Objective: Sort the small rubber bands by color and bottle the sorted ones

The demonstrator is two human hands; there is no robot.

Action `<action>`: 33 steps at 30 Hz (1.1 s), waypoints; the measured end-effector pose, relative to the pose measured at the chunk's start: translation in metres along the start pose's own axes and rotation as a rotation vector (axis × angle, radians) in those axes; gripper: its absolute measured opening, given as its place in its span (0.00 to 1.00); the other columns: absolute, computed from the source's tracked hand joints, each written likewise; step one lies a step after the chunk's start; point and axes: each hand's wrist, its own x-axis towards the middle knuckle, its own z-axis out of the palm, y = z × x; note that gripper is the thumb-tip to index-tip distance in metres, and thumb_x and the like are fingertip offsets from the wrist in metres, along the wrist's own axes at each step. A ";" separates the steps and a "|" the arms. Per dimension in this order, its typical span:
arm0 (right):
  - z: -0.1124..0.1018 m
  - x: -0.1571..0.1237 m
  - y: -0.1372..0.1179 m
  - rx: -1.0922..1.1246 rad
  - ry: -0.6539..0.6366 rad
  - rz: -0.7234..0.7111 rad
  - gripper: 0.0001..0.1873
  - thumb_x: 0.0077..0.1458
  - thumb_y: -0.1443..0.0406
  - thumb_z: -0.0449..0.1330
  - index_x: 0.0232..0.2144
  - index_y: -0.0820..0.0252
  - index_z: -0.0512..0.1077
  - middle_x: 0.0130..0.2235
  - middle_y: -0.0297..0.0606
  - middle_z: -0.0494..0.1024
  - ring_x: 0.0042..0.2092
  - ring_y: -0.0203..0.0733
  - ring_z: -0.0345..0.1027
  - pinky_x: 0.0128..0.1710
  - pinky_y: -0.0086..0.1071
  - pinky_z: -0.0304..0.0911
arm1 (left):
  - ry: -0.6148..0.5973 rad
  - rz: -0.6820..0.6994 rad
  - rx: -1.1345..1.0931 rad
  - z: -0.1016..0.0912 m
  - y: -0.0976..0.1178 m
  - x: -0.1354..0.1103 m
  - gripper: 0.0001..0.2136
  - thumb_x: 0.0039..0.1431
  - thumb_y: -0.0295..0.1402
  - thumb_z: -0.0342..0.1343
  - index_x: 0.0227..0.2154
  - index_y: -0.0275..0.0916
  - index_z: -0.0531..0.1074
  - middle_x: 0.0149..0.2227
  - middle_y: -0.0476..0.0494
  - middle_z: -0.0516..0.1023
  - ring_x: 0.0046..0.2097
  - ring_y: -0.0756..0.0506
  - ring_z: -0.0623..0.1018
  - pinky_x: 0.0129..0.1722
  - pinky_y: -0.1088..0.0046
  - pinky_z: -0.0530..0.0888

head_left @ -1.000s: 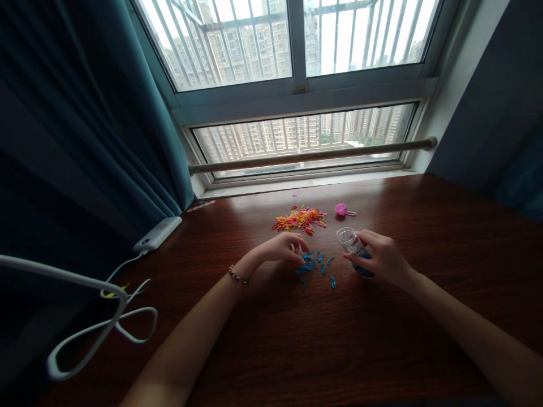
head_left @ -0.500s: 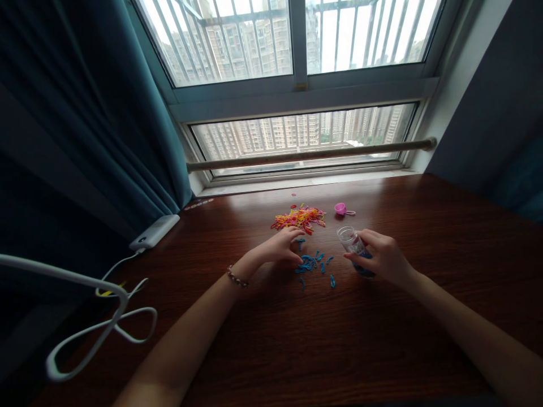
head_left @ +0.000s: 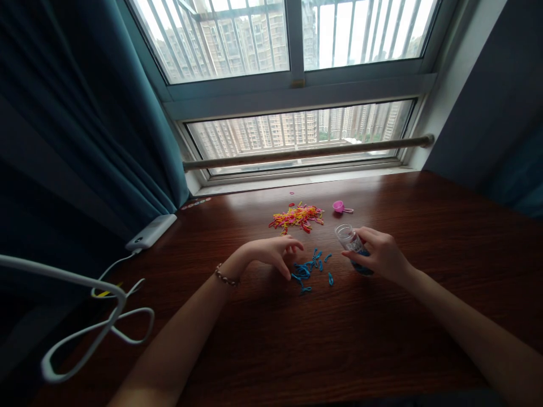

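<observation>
My right hand is wrapped round a small clear jar, which tilts with its mouth toward the upper left. Something blue shows low inside the jar, partly hidden by my fingers. To the left, my left hand hovers over the wood with thumb and fingers apart, holding nothing I can see. Just right of its thumb lies a loose scatter of blue rubber bands. Beyond that hand is a larger heap of red, yellow and pink rubber bands.
A pink scoop lies behind the jar on the brown wooden tabletop. A white power strip with a white cable sits at the left by the blue curtain. A window with a rail closes off the back.
My left hand has drawn back a little to the left and nearer me. Some blue bands have shifted toward me and gathered closer together. My right hand still holds the jar.
</observation>
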 end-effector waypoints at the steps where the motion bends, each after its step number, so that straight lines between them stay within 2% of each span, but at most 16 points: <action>1: 0.000 0.000 0.000 0.002 -0.002 0.000 0.18 0.47 0.53 0.58 0.34 0.60 0.68 0.29 0.38 0.72 0.30 0.40 0.65 0.30 0.30 0.58 | -0.014 -0.004 0.061 0.003 0.000 0.000 0.39 0.25 0.41 0.68 0.47 0.40 0.64 0.43 0.45 0.67 0.41 0.46 0.69 0.37 0.75 0.66; 4: 0.000 0.000 -0.001 0.003 -0.004 0.002 0.18 0.47 0.53 0.58 0.33 0.60 0.68 0.29 0.38 0.72 0.30 0.40 0.64 0.30 0.30 0.57 | -0.039 0.020 0.171 0.017 0.008 -0.001 0.43 0.19 0.44 0.68 0.46 0.40 0.62 0.44 0.44 0.63 0.40 0.46 0.69 0.35 0.76 0.66; 7: 0.000 0.000 0.000 -0.007 -0.009 0.006 0.17 0.47 0.52 0.58 0.32 0.60 0.68 0.27 0.37 0.71 0.29 0.39 0.63 0.30 0.30 0.57 | -0.009 -0.014 0.268 0.032 0.024 0.000 0.44 0.19 0.47 0.67 0.46 0.38 0.60 0.44 0.42 0.62 0.37 0.45 0.69 0.32 0.76 0.66; 10: 0.000 0.000 0.000 -0.011 -0.014 0.012 0.17 0.47 0.52 0.58 0.32 0.60 0.68 0.27 0.37 0.70 0.29 0.39 0.63 0.30 0.30 0.57 | 0.041 -0.063 0.347 0.041 0.036 0.004 0.36 0.26 0.45 0.66 0.42 0.37 0.62 0.41 0.42 0.64 0.35 0.45 0.70 0.30 0.75 0.65; 13: 0.000 0.000 0.000 -0.011 -0.016 0.017 0.17 0.47 0.52 0.58 0.32 0.61 0.68 0.28 0.37 0.70 0.30 0.39 0.63 0.30 0.30 0.57 | 0.073 -0.012 0.354 0.042 0.041 0.007 0.25 0.34 0.36 0.65 0.39 0.39 0.66 0.38 0.44 0.67 0.34 0.45 0.70 0.30 0.75 0.65; 17: 0.000 0.000 0.000 -0.004 -0.010 0.008 0.17 0.47 0.53 0.58 0.32 0.60 0.68 0.28 0.38 0.71 0.29 0.39 0.63 0.30 0.30 0.57 | 0.064 0.047 0.311 0.037 0.040 0.009 0.11 0.39 0.27 0.60 0.31 0.39 0.70 0.30 0.49 0.71 0.29 0.49 0.69 0.27 0.77 0.64; 21: -0.001 0.000 -0.001 0.005 -0.004 0.002 0.17 0.47 0.53 0.58 0.32 0.60 0.68 0.28 0.38 0.71 0.30 0.40 0.64 0.30 0.30 0.58 | 0.063 0.054 0.307 0.037 0.042 0.009 0.08 0.38 0.23 0.57 0.25 0.38 0.72 0.23 0.52 0.71 0.23 0.52 0.66 0.22 0.78 0.61; 25: -0.001 0.000 -0.002 0.020 -0.019 -0.010 0.17 0.46 0.53 0.58 0.34 0.59 0.69 0.28 0.37 0.71 0.30 0.40 0.64 0.30 0.30 0.59 | 0.091 0.027 0.306 0.040 0.040 0.010 0.06 0.36 0.22 0.57 0.21 0.37 0.73 0.19 0.53 0.69 0.20 0.54 0.63 0.20 0.79 0.59; 29: 0.001 0.000 -0.005 0.058 -0.094 -0.035 0.21 0.46 0.56 0.59 0.42 0.58 0.68 0.33 0.38 0.71 0.32 0.39 0.65 0.32 0.29 0.61 | 0.154 0.060 0.081 0.036 0.031 0.014 0.05 0.38 0.23 0.56 0.22 0.35 0.73 0.20 0.52 0.70 0.22 0.55 0.65 0.21 0.80 0.61; 33: 0.004 -0.003 -0.008 0.055 -0.193 -0.053 0.25 0.46 0.58 0.59 0.48 0.55 0.66 0.36 0.39 0.69 0.35 0.40 0.65 0.36 0.31 0.62 | 0.267 0.137 -0.435 0.028 0.022 0.020 0.09 0.41 0.29 0.59 0.29 0.30 0.73 0.25 0.48 0.73 0.27 0.53 0.71 0.28 0.78 0.69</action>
